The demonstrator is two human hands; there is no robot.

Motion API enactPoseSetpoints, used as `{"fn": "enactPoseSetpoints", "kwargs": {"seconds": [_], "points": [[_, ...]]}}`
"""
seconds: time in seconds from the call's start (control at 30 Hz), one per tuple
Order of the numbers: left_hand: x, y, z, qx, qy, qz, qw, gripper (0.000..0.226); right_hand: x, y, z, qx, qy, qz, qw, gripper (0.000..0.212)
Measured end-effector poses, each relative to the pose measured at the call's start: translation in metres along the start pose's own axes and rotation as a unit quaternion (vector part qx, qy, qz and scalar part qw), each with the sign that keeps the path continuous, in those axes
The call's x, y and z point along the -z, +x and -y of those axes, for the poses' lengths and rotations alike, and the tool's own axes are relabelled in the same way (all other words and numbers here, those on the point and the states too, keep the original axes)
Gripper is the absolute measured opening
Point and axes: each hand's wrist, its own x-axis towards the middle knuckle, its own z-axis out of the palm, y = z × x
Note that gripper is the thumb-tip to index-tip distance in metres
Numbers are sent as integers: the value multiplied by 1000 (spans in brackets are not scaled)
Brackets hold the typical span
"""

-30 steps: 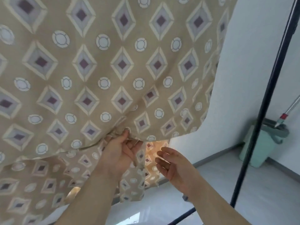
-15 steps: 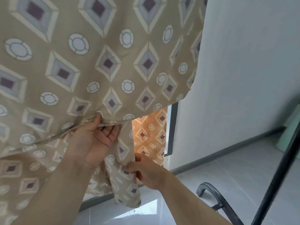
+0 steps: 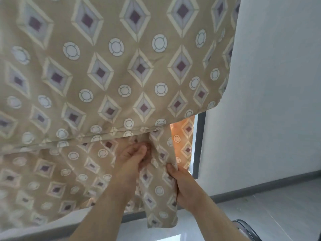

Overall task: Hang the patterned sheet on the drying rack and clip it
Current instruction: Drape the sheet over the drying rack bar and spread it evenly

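Above both hands, draped: beige fabric sheet with purple diamonds and white rings (image 3: pixel 139 66). Left hand (image 3: pixel 132 158) curled into its bunched hem; right hand (image 3: pixel 184 188), just beside, gripping the dangling corner. Tug downward evenly, smoothing folds before clipping.

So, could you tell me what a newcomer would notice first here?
The beige fabric sheet patterned with purple diamonds and white rings fills most of the view, hanging from above. At bottom centre, the left hand grips a fold under its lower edge, and the right hand grips a dangling strip beside it.
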Motion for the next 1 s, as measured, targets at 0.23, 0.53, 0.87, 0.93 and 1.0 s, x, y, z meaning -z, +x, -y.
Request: {"fn": "enactPoseSetpoints", "kwargs": {"seconds": [0.23, 0.53, 0.87, 0.93, 1.0], "points": [[1, -44, 80, -46, 360, -201, 910, 71, 28, -12, -18, -5, -135, -43, 990, 22], [-60, -85, 46, -233, 314, -140, 910, 36, 56, -9, -2, 54, -182, -71, 979, 53], [-63, -37, 97, -127, 521, 209, 818, 70, 72, -7, 19, 129, -132, -114, 976, 16], [-62, -41, 79, -128, 564, 261, 773, 56, 65, -11, 38, 183, -78, -44, 979, 33], [-67, -41, 49, -114, 610, 278, 733, 48, 52, -15, 47, 197, -88, 30, 976, 44]]}}
